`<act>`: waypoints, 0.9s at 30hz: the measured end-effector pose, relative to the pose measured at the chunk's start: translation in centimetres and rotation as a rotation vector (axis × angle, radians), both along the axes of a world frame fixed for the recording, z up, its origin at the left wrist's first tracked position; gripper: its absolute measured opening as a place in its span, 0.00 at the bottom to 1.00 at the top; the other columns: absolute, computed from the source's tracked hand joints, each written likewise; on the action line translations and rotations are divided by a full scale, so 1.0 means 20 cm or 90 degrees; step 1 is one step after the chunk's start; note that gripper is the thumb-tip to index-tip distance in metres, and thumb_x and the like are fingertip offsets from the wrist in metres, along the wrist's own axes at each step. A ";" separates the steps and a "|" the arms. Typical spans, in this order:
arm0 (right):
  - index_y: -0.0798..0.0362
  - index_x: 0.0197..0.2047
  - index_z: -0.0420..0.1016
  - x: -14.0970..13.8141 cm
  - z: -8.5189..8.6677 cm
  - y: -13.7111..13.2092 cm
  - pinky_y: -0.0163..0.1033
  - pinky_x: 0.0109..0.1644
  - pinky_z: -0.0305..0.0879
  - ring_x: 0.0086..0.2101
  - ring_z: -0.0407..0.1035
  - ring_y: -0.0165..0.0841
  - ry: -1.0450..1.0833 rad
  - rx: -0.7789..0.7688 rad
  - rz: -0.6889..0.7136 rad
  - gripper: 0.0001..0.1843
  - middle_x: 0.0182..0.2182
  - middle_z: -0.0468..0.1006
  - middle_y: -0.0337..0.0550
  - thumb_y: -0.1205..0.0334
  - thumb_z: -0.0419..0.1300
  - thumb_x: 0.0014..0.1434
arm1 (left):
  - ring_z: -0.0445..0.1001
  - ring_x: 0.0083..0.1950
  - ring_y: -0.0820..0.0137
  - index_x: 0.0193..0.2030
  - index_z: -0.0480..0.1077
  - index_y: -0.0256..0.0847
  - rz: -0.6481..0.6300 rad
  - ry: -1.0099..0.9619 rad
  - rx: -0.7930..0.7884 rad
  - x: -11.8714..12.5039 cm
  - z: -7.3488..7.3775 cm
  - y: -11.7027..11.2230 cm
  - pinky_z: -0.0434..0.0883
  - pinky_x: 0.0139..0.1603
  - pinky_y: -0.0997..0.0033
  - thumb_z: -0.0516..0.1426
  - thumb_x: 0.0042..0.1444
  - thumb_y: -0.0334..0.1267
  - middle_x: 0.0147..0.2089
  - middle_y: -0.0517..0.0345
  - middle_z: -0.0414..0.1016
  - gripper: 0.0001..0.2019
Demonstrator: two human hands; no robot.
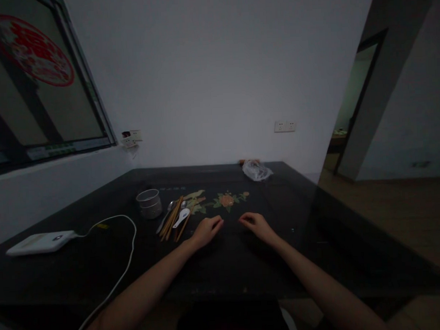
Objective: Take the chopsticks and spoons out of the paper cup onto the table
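My left hand (207, 230) rests on the dark table (224, 272), its fingers curled together with nothing seen in them. Across a small gap, my right hand (258, 225) lies in much the same way, fingers curled in and no object showing. Just left of my left hand is a loose pile of wooden chopsticks (170, 224). A white soup spoon (181, 218) lies on top of the pile, and a metal spoon (165, 219) lies along its left side. Another metal spoon (184, 204) shows partly among the chopsticks. Behind the pile stands a round metal holder (149, 204), upright.
On the far left lies a white power bank (41, 243) with a white cable (134, 232) looping toward the front edge. A crumpled clear plastic bag (256, 170) sits near the wall. A flower pattern (227, 200) decorates the tabletop. Wall sockets (284, 126) are above the table.
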State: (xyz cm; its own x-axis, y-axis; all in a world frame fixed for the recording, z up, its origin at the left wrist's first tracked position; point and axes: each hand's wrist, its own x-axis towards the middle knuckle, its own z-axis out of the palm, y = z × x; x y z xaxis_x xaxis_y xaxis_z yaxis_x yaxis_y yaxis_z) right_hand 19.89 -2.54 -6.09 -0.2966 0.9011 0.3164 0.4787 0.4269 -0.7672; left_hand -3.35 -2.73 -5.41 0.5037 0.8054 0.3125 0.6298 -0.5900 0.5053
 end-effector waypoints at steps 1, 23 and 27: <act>0.56 0.33 0.76 0.00 0.00 0.00 0.34 0.34 0.62 0.30 0.70 0.32 -0.006 -0.003 0.001 0.12 0.28 0.77 0.43 0.57 0.56 0.56 | 0.63 0.27 0.75 0.28 0.63 0.39 -0.001 0.006 0.000 0.00 0.00 0.00 0.55 0.29 0.76 0.44 0.62 0.43 0.24 0.63 0.63 0.16; 0.56 0.35 0.77 0.00 0.02 -0.02 0.34 0.33 0.60 0.30 0.69 0.32 -0.086 -0.012 0.036 0.12 0.29 0.78 0.43 0.57 0.55 0.58 | 0.70 0.32 0.73 0.38 0.72 0.40 -0.084 0.025 -0.017 -0.02 0.01 0.03 0.61 0.32 0.77 0.50 0.59 0.41 0.32 0.59 0.74 0.12; 0.55 0.36 0.77 0.00 0.02 -0.02 0.34 0.34 0.61 0.30 0.70 0.32 -0.094 -0.006 0.036 0.12 0.30 0.79 0.43 0.57 0.56 0.57 | 0.69 0.31 0.73 0.38 0.73 0.41 -0.081 0.036 -0.021 -0.02 0.01 0.03 0.60 0.32 0.77 0.49 0.60 0.42 0.30 0.59 0.74 0.13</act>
